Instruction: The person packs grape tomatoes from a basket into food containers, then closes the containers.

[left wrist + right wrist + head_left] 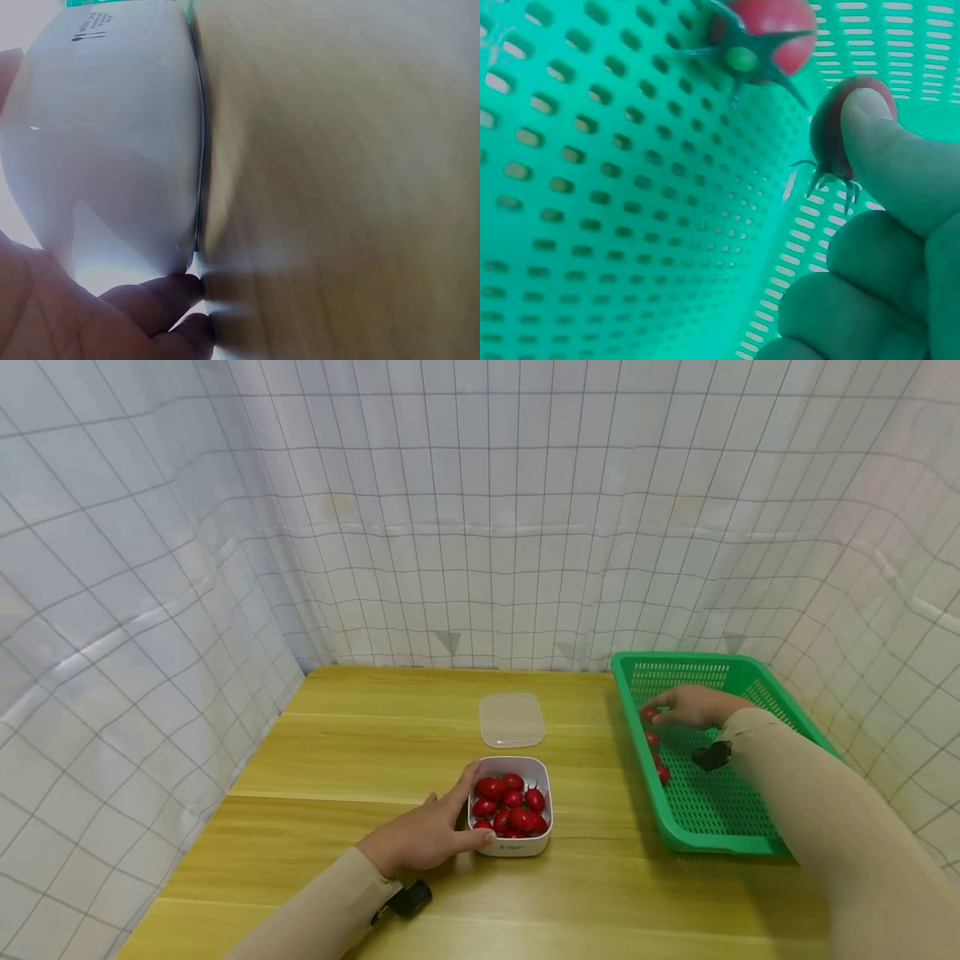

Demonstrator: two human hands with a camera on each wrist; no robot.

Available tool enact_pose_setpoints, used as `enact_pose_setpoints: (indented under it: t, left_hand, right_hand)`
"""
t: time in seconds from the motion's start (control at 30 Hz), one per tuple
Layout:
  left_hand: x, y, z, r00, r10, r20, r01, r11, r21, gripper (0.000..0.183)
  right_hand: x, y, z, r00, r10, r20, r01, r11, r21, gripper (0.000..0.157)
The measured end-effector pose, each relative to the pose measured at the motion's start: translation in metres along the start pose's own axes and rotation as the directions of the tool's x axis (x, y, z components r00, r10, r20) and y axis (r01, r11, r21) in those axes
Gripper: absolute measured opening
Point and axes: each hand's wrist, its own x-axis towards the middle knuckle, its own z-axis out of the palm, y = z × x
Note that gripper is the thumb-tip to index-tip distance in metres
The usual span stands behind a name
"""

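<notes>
A small white container (pixel 525 847) stands on the table, filled with red cherry tomatoes (pixel 521 818). My left hand (pixel 435 833) holds it from the left, thumb over the front rim and fingers around the back-left side. In the left wrist view fingertips (pixel 184 289) touch its lower edge. Inside the green basket (pixel 720 843), my right hand (pixel 696 707) pinches a cherry tomato (pixel 829 131) with a green stem; the thumb lies on its side. Another tomato (pixel 784 34) is close by against the mesh. Several more tomatoes (pixel 663 775) lie along the basket's left wall.
A translucent square lid (pixel 512 720) lies flat on the wooden table (pixel 375 735) behind the container. A gridded white curtain (pixel 510 527) hangs around the back and both sides. The basket's raised rim stands between the container and the right hand.
</notes>
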Motion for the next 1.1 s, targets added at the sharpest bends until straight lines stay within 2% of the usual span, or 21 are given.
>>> enact_pose_setpoints:
  t: [0.33,0.53,0.77,0.9,1.1]
  left_hand:
    - [0.0,-0.002,0.001,1.0,0.003,-0.005,-0.003,1.0,-0.004,0.107]
    - [-0.001,-0.001,0.0,1.0,-0.005,-0.008,0.005,1.0,-0.011,0.106]
    - [0.0,0.0,-0.001,1.0,0.01,-0.006,-0.01,1.0,-0.005,0.106]
    - [0.0,0.001,-0.002,1.0,0.017,-0.005,-0.017,1.0,0.001,0.106]
    - [0.0,0.0,-0.002,1.0,0.021,-0.006,-0.021,1.0,0.003,0.106]
  right_hand:
    - [-0.02,-0.011,-0.025,0.997,-0.008,-0.073,0.006,0.999,-0.032,0.05]
    - [-0.028,-0.023,-0.036,0.988,-0.043,-0.146,0.043,0.999,0.0,0.05]
    - [-0.035,-0.041,-0.047,0.986,-0.018,-0.168,0.026,0.998,0.049,0.051]
    - [-0.038,-0.056,-0.052,0.981,-0.034,-0.189,0.043,0.998,0.045,0.048]
    - [-0.042,-0.092,-0.055,0.98,-0.071,-0.185,0.08,0.996,0.041,0.048]
